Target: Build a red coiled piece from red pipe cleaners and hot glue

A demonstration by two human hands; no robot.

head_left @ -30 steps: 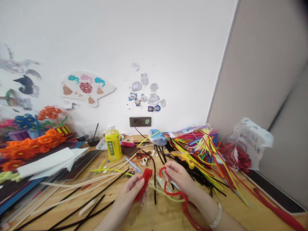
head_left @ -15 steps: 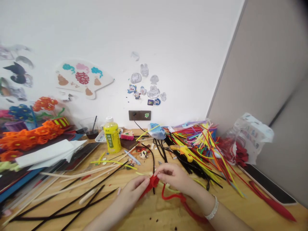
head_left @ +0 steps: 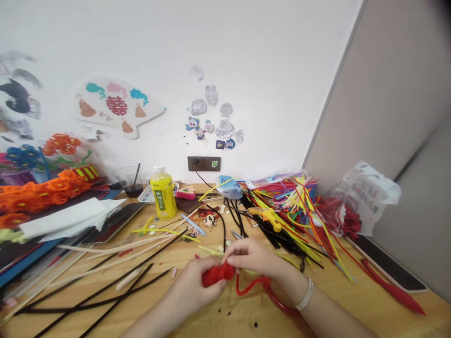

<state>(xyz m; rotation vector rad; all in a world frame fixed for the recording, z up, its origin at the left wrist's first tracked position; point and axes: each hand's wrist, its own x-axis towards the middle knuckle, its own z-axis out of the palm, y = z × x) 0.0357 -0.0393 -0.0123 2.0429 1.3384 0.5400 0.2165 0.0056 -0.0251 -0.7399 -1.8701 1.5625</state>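
Note:
My left hand (head_left: 193, 285) is wrapped round a thick red wound pipe-cleaner piece (head_left: 213, 276), with the thumb along its near side. My right hand (head_left: 255, 257) pinches at the right end of this piece with thumb and forefinger. Beneath the right wrist, a loose red pipe cleaner (head_left: 246, 292) curves away toward the lower right. My fingers cover part of the red piece, so whether the loose length joins it cannot be seen.
Black pipe cleaners (head_left: 102, 287) cross the table at left. A yellow glue gun (head_left: 269, 218) lies at right beside a heap of coloured pipe cleaners (head_left: 282, 197). Behind stand a yellow bottle (head_left: 162, 195) and a blue packet (head_left: 228, 188). Orange fuzzy flowers (head_left: 45, 193) are far left.
My left hand has rolled over, its thumb now lower along the red piece. The piece has turned to show its rounded wound side. My right fingers stay pinched at its end.

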